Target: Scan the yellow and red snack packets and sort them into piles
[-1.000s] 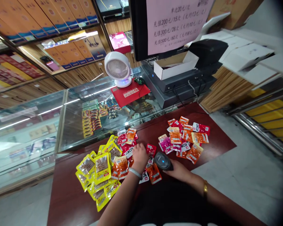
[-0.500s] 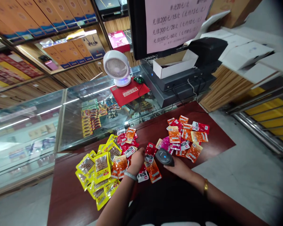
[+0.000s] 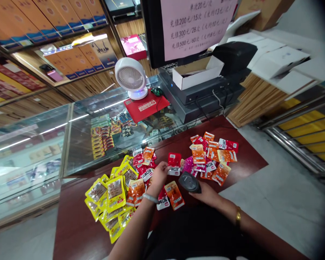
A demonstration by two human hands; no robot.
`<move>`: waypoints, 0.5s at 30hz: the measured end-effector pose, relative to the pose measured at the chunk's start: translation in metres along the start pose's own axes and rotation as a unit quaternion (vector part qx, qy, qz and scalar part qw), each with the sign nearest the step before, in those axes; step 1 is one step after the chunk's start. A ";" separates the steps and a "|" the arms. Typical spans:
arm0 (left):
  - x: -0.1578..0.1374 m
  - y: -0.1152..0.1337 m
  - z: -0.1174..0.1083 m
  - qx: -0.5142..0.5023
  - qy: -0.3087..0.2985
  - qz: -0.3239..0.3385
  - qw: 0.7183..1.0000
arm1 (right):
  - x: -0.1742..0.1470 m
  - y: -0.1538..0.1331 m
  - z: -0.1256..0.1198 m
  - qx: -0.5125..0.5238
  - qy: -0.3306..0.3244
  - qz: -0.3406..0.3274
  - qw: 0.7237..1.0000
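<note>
My left hand (image 3: 160,174) pinches the near edge of a red and white snack packet (image 3: 174,160), held up above the dark red tabletop (image 3: 78,224). In my right hand (image 3: 206,193) is a dark grey barcode scanner (image 3: 189,182), its head turned toward the middle of the table. An orange packet (image 3: 174,195) lies between my hands, with another red and white packet (image 3: 163,203) partly under my left wrist. Left of my left hand is a heap of yellow packets (image 3: 116,191) with red and orange ones. Beyond the scanner spreads a pile of orange, red and pink packets (image 3: 198,154).
A glass display case (image 3: 81,141) borders the table's far side. On it stand a white fan (image 3: 132,76), a red mat (image 3: 144,108) with a mouse, and a monitor with a pink price sheet (image 3: 195,29). An open white box (image 3: 191,77) rests on dark equipment.
The red packet in my left hand has moved slightly up and away from me, and lies flatter to view. The scanner's blue light no longer shows. The whole view has shifted slightly.
</note>
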State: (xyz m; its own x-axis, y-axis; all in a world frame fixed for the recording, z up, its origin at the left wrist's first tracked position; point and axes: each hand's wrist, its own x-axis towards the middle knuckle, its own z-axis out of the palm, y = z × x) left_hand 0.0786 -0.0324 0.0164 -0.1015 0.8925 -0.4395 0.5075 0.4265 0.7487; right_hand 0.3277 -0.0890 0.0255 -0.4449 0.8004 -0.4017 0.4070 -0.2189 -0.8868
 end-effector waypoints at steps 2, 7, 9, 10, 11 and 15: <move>0.014 0.022 0.019 -0.101 -0.049 0.043 0.993 | -0.001 0.003 0.001 0.002 0.002 0.008 1.000; 0.011 0.028 0.020 0.050 -0.101 0.107 0.988 | -0.004 0.005 0.000 0.010 0.011 0.017 1.000; -0.008 0.012 0.009 0.246 -0.100 0.119 0.957 | -0.006 0.008 -0.001 0.000 0.011 0.022 1.000; -0.019 0.004 0.005 0.325 -0.100 0.126 0.932 | -0.007 0.009 -0.001 -0.006 0.010 0.024 1.000; -0.031 -0.005 0.003 0.381 -0.103 0.135 0.909 | -0.008 0.011 -0.001 -0.011 0.008 0.025 1.000; -0.062 -0.029 0.007 0.436 -0.111 0.155 0.879 | -0.011 0.015 0.001 -0.017 0.003 0.024 1.000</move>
State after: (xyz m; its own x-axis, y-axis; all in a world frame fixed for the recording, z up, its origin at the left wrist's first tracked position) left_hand 0.0764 -0.1012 0.0187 0.2767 0.8544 -0.4399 0.9549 -0.1930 0.2256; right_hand 0.3373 -0.1016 0.0165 -0.4188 0.7932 -0.4421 0.4546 -0.2383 -0.8582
